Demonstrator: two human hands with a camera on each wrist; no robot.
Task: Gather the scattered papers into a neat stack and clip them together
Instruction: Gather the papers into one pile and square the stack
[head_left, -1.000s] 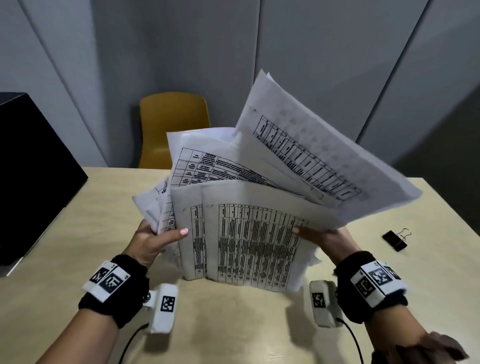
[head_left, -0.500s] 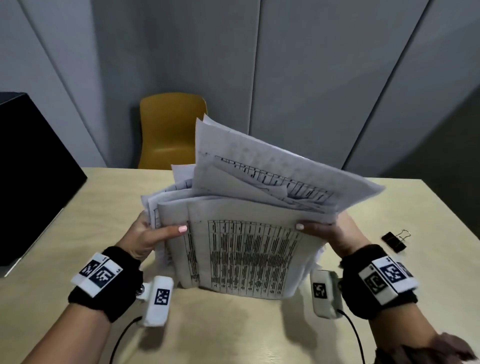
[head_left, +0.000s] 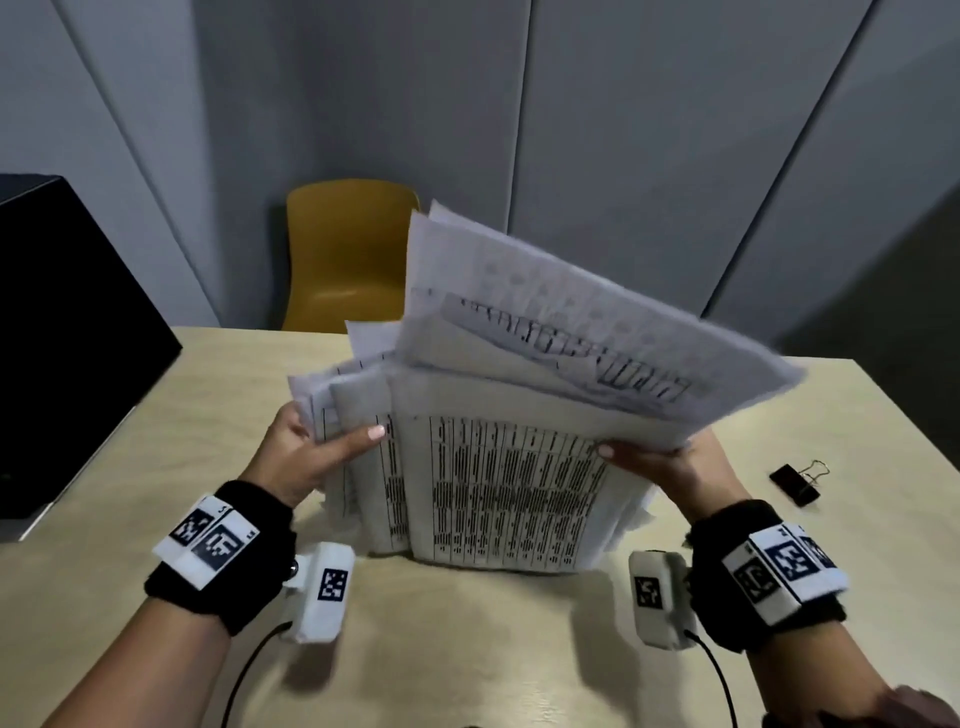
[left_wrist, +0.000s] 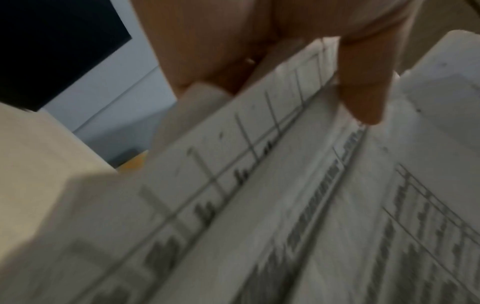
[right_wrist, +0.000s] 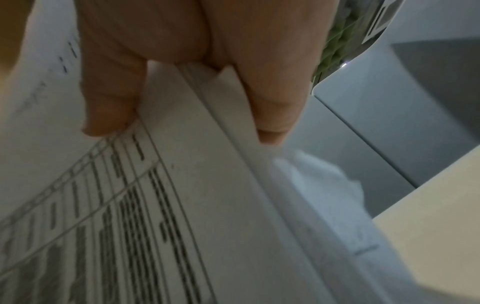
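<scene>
A loose bundle of white papers (head_left: 498, 483) printed with black tables stands on its lower edge on the wooden table (head_left: 156, 426), its upper sheets fanned out and tilted back. My left hand (head_left: 311, 452) grips the bundle's left side, thumb across the front sheet. My right hand (head_left: 660, 460) grips the right side the same way. In the left wrist view the papers (left_wrist: 259, 205) fill the frame under my left hand (left_wrist: 285, 67). In the right wrist view my right hand (right_wrist: 187, 78) pinches the sheet edges of the papers (right_wrist: 168, 205). A black binder clip (head_left: 797, 482) lies on the table to the right.
A black box-like object (head_left: 67, 332) stands at the table's left edge. A yellow chair (head_left: 348, 254) is behind the far edge, against grey wall panels. White camera units hang under both wrists, with cables trailing toward me.
The fanned upper sheets have swung down and leftward, closer onto the bundle. Both hands have stayed on the sides, and the bundle now sits lower on the table.
</scene>
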